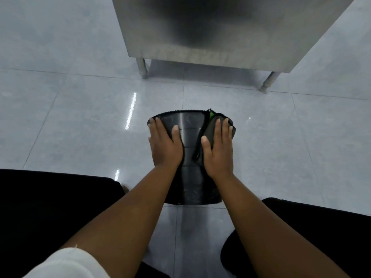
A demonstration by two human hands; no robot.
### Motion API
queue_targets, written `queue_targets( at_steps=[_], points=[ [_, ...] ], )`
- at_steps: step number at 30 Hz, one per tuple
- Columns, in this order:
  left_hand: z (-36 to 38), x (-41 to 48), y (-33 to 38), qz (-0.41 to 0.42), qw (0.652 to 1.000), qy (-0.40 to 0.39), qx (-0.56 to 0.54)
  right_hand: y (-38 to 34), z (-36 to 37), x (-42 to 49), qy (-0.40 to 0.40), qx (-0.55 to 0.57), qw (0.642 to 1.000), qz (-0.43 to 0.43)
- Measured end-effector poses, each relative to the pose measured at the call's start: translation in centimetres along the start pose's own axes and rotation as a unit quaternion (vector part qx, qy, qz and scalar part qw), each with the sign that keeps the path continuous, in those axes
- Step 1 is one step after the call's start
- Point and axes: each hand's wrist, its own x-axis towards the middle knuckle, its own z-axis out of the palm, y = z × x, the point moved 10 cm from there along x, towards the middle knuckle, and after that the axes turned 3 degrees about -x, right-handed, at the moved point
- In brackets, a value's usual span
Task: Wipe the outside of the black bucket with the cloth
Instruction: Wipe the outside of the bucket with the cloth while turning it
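Note:
The black bucket [189,137] lies on its side on the tiled floor between my knees, its base pointing away from me. My left hand [164,143] rests flat on its left flank, fingers spread, holding nothing. My right hand [219,151] presses a dark cloth [210,128] with a green edge flat against the bucket's right flank. The cloth shows past my fingertips and beside my thumb; the part under my palm is hidden.
A stainless steel cabinet [220,33] on short metal legs [143,69] stands just beyond the bucket. Glossy grey floor tiles [80,117] spread to the left and right. My dark-clothed knees [50,197] flank the bucket at the bottom of the view.

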Motion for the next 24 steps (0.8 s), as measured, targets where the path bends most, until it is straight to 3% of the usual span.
queue_targets(
  at_steps=[3, 11, 17, 21, 24],
  points=[
    [1.4, -0.6, 1.1, 0.053, 0.997, -0.031, 0.049, 1.6, -0.4, 0.7, 0.006, 0.055, 0.997, 0.056],
    [1.4, -0.5, 1.1, 0.046, 0.997, -0.043, 0.051, 3.6, -0.6, 1.5, 0.008, 0.125, 0.981, 0.15],
    [0.4, 0.0, -0.2, 0.025, 0.998, -0.043, 0.026, 8.8, 1.6, 2.3, -0.062, 0.224, 0.901, 0.365],
    [0.0, 0.5, -0.9, -0.001, 0.999, -0.037, -0.009, 9.8, 2.5, 3.7, -0.046, 0.264, 0.884, 0.383],
    [0.1, 0.9, -1.1, 0.004, 0.998, -0.057, 0.0, 8.4, 2.1, 4.5, -0.039, 0.316, 0.882, 0.347]
  ],
)
